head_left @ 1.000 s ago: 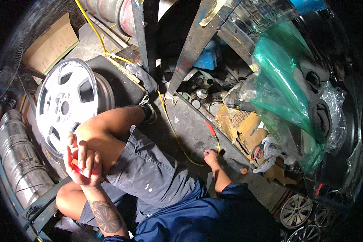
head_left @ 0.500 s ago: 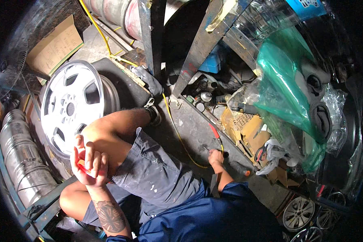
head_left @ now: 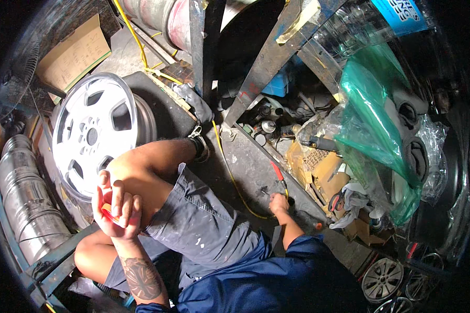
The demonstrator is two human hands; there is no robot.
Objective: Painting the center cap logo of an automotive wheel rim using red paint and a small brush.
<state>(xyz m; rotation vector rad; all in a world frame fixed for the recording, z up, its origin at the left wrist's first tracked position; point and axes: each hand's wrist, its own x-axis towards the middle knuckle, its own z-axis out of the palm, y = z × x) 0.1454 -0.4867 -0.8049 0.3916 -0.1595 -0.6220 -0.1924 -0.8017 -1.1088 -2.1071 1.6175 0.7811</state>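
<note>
My left hand (head_left: 117, 209) is raised palm up in front of the white alloy wheel (head_left: 93, 122), fingers curled round a small red-orange piece (head_left: 109, 213). Those fingers hide most of the piece, so its kind is unclear. Down at the floor on the right, my right hand (head_left: 279, 203) is closed on a slim tool whose thin dark tip (head_left: 265, 192) pokes out to the left. Just beyond that hand is a red and black tool (head_left: 278, 171), with yellow hose beside it; whether the hand grips this too is hidden. The wheel leans beyond my bent knee.
A yellow hose (head_left: 225, 167) curves across the floor. Dark metal frame legs (head_left: 256, 68) stand ahead. Cardboard (head_left: 321, 169), scissors (head_left: 337, 202), small bottles and green plastic sheeting (head_left: 373, 125) crowd the right side. Silver ducting (head_left: 31, 203) lies at left; more wheels (head_left: 382, 280) sit lower right.
The view has shifted slightly. Both hands keep nearly the same pose and hold.
</note>
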